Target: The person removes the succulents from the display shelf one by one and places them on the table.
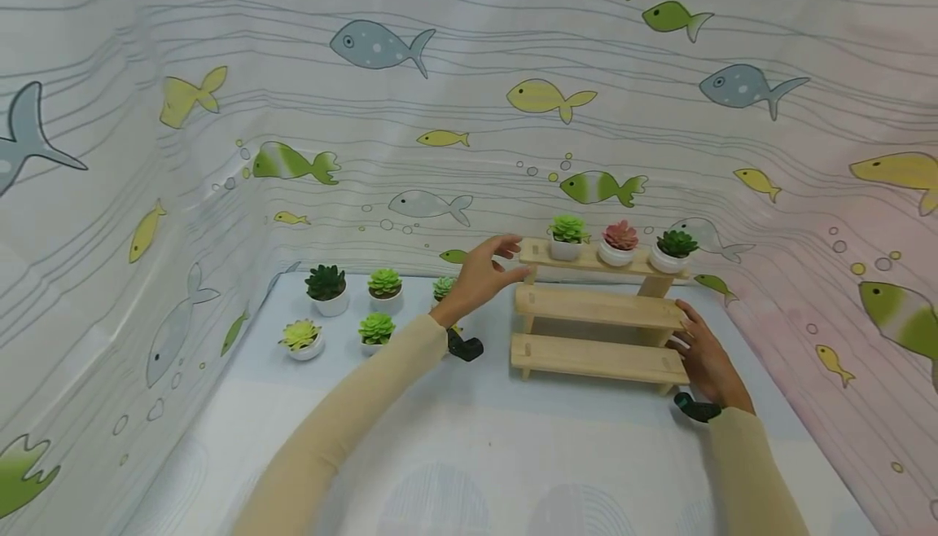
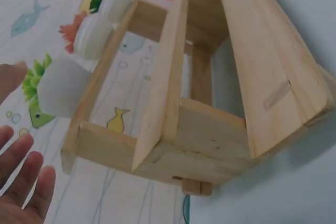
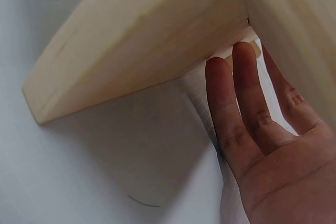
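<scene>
A three-tier wooden stand (image 1: 597,305) stands right of centre on the table. Its top tier carries a light green succulent (image 1: 567,230), a pink one (image 1: 620,236) and a dark green one (image 1: 674,244), each in a white pot; the two lower tiers are bare. Beside the top tier's left end is my left hand (image 1: 482,277), its fingers spread and relaxed. The left wrist view shows that hand (image 2: 23,190) apart from the green succulent's pot (image 2: 63,87). My right hand (image 1: 705,357) is at the stand's right end; in its wrist view the extended fingers (image 3: 245,87) touch or nearly touch the wood.
Left on the table (image 1: 410,438) stand several more potted succulents: a dark green one (image 1: 326,283), light green ones (image 1: 384,282) (image 1: 377,328) and a yellowish one (image 1: 300,336). Another succulent (image 1: 443,287) is partly hidden behind my left arm. A fish-patterned cloth (image 1: 469,55) surrounds the table.
</scene>
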